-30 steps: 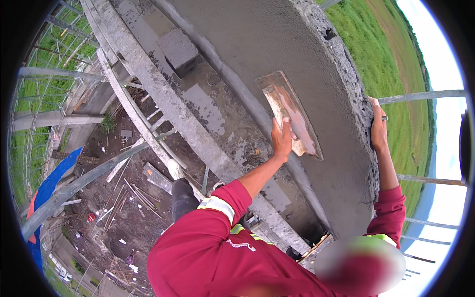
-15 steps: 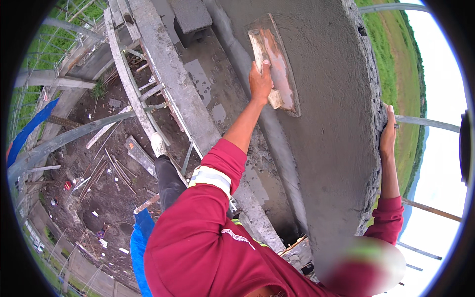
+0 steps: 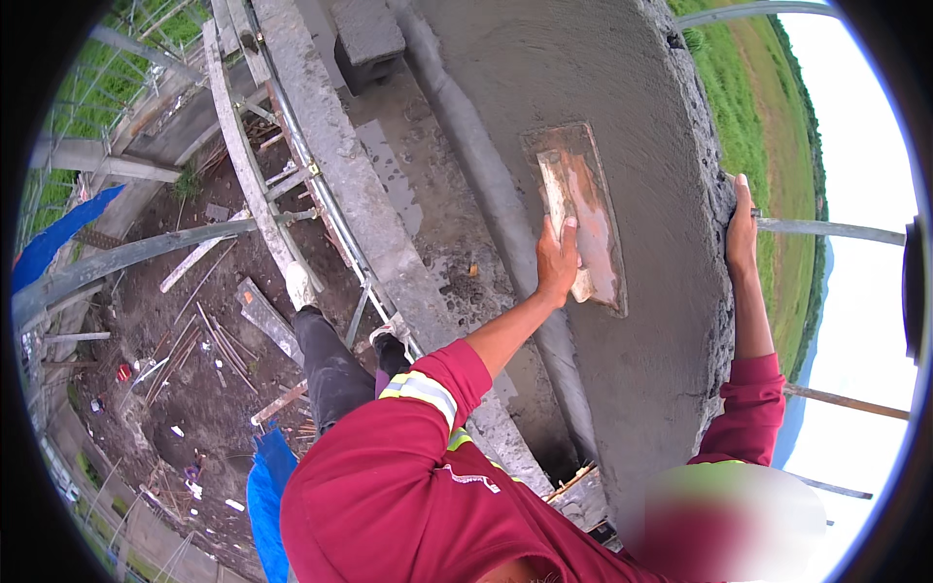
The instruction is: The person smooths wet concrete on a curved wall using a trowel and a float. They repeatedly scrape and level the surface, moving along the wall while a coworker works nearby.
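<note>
My left hand (image 3: 557, 260) is closed round the pale wooden handle of a plastering float (image 3: 601, 214). The float's rectangular board, smeared with wet mortar, lies against the smooth grey mortar surface (image 3: 544, 73) of the wall. My right hand (image 3: 742, 228) rests on the wall's rough outer edge (image 3: 714, 185), its fingers partly hidden beyond the edge and the thumb side showing. A metal bar (image 3: 826, 229) juts outward beside that hand. Whether the right fingers grip anything besides the edge cannot be seen.
Left of the mortar runs a wet trough (image 3: 432, 219) with a concrete block (image 3: 367, 34) across it and a concrete ledge (image 3: 335, 160) alongside. My feet are on scaffolding with a bent plank (image 3: 238, 146) and pipes, high above muddy ground (image 3: 165, 321) strewn with timber. A blue sheet (image 3: 267, 500) hangs nearby.
My left hand has slid the float across the mortar, rightward and down in the picture, with the float turned more upright. The right hand stays on the wall edge. The view has shifted slightly.
</note>
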Demonstrator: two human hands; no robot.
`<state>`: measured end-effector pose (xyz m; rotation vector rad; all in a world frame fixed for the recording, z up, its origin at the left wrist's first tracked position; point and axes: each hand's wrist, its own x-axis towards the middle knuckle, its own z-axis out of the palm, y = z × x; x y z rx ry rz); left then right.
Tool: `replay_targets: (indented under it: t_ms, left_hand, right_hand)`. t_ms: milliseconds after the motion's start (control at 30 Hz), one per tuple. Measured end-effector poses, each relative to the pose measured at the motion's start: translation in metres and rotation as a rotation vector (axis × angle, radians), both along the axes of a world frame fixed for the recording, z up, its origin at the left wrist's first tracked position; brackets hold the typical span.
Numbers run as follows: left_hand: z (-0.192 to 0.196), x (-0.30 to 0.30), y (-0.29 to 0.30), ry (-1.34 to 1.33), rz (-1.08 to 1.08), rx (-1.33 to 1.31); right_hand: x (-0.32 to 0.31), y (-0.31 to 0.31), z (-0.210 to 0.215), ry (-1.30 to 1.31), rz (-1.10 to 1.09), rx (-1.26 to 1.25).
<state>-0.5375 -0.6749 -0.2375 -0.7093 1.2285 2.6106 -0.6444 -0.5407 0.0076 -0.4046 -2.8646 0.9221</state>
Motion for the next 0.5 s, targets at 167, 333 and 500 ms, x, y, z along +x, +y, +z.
replay_targets:
  t_ms: [167,333,500]
  left_hand:
    - [0.043,0.06,0.031,0.35,-0.106,-0.246]
    - [0.058,0.053,0.033,0.768,-0.047,-0.437]
    - [0.04,-0.053,-0.033,0.605,0.204,-0.523]
  right_hand:
    - [0.002,-0.003,-0.001,0.058,-0.012,0.056]
    - [0.002,0.0,0.005,-0.072,-0.019,-0.023]
    - [-0.001,0.007,-0.004,0.008,0.018,-0.028]
